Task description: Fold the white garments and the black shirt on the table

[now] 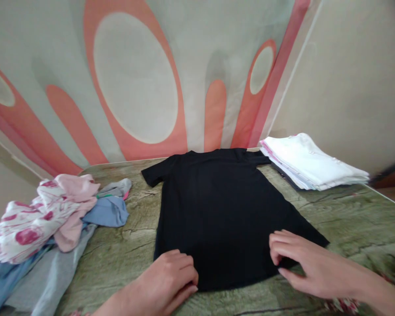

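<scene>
A black T-shirt (224, 206) lies spread flat on the green patterned surface (128, 250), its neck toward the wall and its hem toward me. My left hand (171, 276) rests on the hem's left corner with the fingers curled over the cloth. My right hand (299, 263) is at the hem's right side, its fingertips pinching the edge of the fabric.
A heap of unfolded clothes (42, 219), pink-flowered, blue and grey, lies at the left. A stack of folded white garments (312, 164) sits at the back right. A wall with large orange shapes (134, 79) rises behind the surface.
</scene>
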Demonstrator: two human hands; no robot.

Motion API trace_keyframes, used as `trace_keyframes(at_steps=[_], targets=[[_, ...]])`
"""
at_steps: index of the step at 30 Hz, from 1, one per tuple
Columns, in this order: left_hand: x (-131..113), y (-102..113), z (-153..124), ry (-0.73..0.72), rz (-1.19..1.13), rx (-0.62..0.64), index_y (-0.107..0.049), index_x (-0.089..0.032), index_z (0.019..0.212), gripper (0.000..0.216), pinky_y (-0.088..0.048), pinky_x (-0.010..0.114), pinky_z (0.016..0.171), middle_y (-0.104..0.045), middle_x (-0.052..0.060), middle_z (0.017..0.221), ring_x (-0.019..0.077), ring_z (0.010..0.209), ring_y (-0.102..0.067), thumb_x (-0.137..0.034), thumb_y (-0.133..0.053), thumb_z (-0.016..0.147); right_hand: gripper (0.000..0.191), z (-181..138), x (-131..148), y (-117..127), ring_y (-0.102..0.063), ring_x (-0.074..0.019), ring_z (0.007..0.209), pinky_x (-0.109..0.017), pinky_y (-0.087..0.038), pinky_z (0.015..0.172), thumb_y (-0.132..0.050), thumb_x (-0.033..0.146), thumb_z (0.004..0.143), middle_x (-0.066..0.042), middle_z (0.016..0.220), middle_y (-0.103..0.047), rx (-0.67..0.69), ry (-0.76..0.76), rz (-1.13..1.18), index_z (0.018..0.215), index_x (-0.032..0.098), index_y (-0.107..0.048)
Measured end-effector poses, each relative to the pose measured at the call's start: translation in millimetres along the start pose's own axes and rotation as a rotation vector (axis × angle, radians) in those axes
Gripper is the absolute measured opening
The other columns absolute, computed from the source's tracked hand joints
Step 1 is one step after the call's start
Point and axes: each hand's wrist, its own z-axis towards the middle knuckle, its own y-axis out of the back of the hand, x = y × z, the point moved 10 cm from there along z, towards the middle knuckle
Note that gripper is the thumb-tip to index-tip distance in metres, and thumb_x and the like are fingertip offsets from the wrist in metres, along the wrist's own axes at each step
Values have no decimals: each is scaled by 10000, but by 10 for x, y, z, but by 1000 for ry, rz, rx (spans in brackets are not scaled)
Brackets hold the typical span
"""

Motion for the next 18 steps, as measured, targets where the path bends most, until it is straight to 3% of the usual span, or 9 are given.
trace_keyframes(at_steps=[3, 6, 8, 14, 18], targets=[[0, -10, -4, 13, 1, 8, -501, -225, 907, 89, -360, 269, 742, -568, 1, 860, 141, 803, -519, -186, -423, 886, 166, 172, 298, -42, -519, -159, 920, -377, -263, 1011, -572, 227, 761, -2, 947, -549, 31, 76, 31, 926, 243, -554], [6, -10, -15, 18, 5, 6, -503, -227, 907, 71, -363, 264, 739, -574, 0, 868, 141, 807, -524, -199, -443, 879, 124, 324, 493, -195, -523, -145, 890, -327, -319, 957, -589, 219, 760, 6, 926, -558, 60, 151, 31, 880, 238, -566], [14, -9, -27, 15, 6, -2, -508, -228, 912, 54, -367, 262, 733, -578, 1, 872, 142, 808, -527, -237, -466, 879, 58, 389, 523, -279, -522, -134, 831, -294, -365, 880, -531, 174, 790, 6, 863, -560, 44, 168, 5, 813, 220, -557], [48, 36, -56, 15, 7, -43, -536, -226, 937, 195, -379, 262, 702, -585, 5, 860, 148, 786, -539, -405, -519, 860, 121, 424, 482, -303, -514, -129, 765, -244, -402, 742, -476, 91, 759, -3, 794, -557, 20, 151, 6, 759, 199, -530], [203, 167, -69, 129, 17, -148, -558, -219, 909, 202, -396, 279, 727, -580, 14, 855, 161, 802, -537, -406, -491, 876, 116, 436, 506, -316, -526, -123, 752, -286, -391, 831, -499, 94, 733, 5, 789, -565, 87, 144, 24, 745, 201, -542]])
